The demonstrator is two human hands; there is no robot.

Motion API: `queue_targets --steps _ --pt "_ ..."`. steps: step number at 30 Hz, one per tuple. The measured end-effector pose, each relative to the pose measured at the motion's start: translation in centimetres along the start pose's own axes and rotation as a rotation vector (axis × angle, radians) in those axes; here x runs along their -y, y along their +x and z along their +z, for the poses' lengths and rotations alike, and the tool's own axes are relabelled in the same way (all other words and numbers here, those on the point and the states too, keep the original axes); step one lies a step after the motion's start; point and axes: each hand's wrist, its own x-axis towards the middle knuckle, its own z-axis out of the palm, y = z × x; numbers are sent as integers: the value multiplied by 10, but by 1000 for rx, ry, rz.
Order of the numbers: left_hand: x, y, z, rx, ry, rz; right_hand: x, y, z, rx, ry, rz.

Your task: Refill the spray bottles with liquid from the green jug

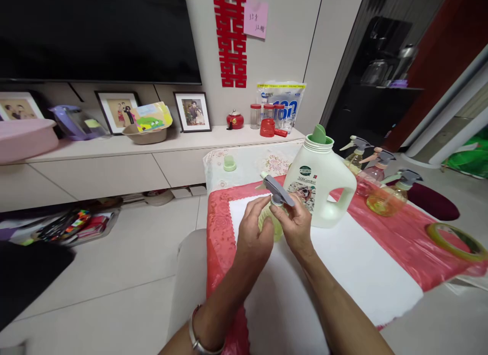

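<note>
My left hand (256, 230) is wrapped round the ribbed, yellowish clear body of a spray bottle (278, 232). At the bottle's neck, the fingers of my right hand (295, 223) grip its grey sprayer head (277, 189), whose pale nozzle points up and to the left. The fingers partly hide the body, and whether the head sits fully on the neck cannot be seen. Just behind my right hand stands a large cream-white jug (318, 167) with a handle and an uncapped mouth showing a green spout. Its light green cap (229, 163) rests on the flowered cloth behind.
A white cloth (366, 263) covers part of the red plastic sheet (221, 228). Right of the jug are several spray bottles (387, 197) and a tape roll (455, 241). Behind, a cabinet (183, 146) holds framed photos, jars and a red funnel-like piece (267, 127).
</note>
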Motion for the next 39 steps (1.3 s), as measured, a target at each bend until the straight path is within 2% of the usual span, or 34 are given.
queue_targets --steps 5,10,17,21,24,28,33,39 --pt "-18 12 14 -115 63 -38 -1 -1 3 -48 -1 -37" --pt "-19 21 24 -225 95 -97 -7 -5 4 -44 30 -53" --pt "-8 22 15 -142 65 2 1 -6 -11 85 133 -18" --pt "-2 19 13 -71 87 106 0 -4 -13 65 184 59" --pt "1 17 14 -93 103 129 -3 -1 -11 51 198 83" --pt "4 16 15 -111 49 118 -2 1 -9 56 215 101" --pt "1 13 16 -133 -118 -21 3 -2 -6 18 269 164" --pt "-5 10 21 -128 -8 -38 0 -6 0 -22 348 256"
